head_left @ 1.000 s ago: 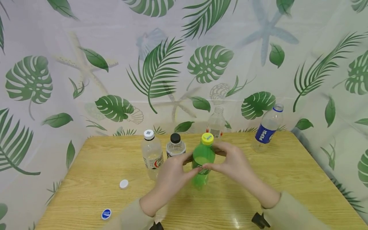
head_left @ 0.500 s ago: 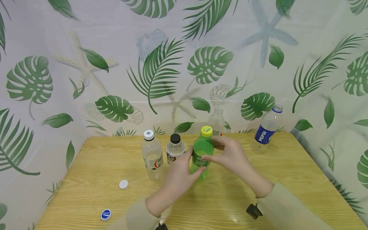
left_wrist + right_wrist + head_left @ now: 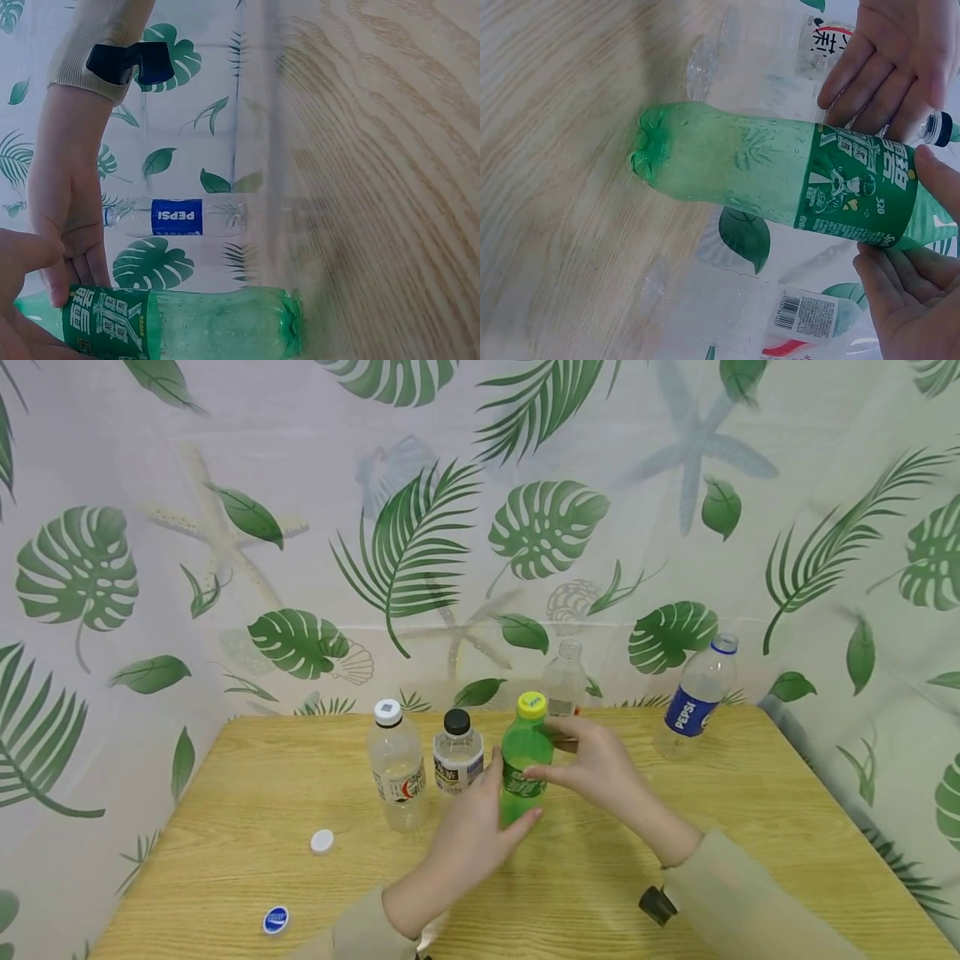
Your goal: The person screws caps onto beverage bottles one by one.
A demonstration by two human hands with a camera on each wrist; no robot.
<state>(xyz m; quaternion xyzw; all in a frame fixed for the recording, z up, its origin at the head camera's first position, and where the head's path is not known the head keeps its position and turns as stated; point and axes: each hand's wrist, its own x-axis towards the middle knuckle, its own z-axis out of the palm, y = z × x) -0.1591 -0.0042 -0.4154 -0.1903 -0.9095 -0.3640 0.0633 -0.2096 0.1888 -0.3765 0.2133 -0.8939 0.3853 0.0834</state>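
Observation:
A green Sprite bottle (image 3: 522,785) with a yellow cap stands roughly upright near the table's middle. My right hand (image 3: 596,764) grips its upper part, thumb in front and fingers behind. In the right wrist view that grip lies around the top of the label (image 3: 859,187). My left hand (image 3: 472,843) is at the bottle's left side, fingers fairly straight and thumb apart; whether it touches the bottle is unclear. To its left are a clear bottle with a black cap (image 3: 456,752) and a clear bottle with a white cap (image 3: 397,777). Whether the green base touches the table cannot be told.
An uncapped clear bottle (image 3: 564,681) stands behind the green one. At the back right is an uncapped Pepsi bottle (image 3: 690,710). Loose on the wooden table (image 3: 247,793) lie a white cap (image 3: 322,841) and a blue-and-white cap (image 3: 275,920). A leaf-patterned cloth hangs behind.
The green bottle has moved back and slightly left, with both hands alongside. My left hand's thumb has come away from the label, and more of the black-capped bottle's label shows.

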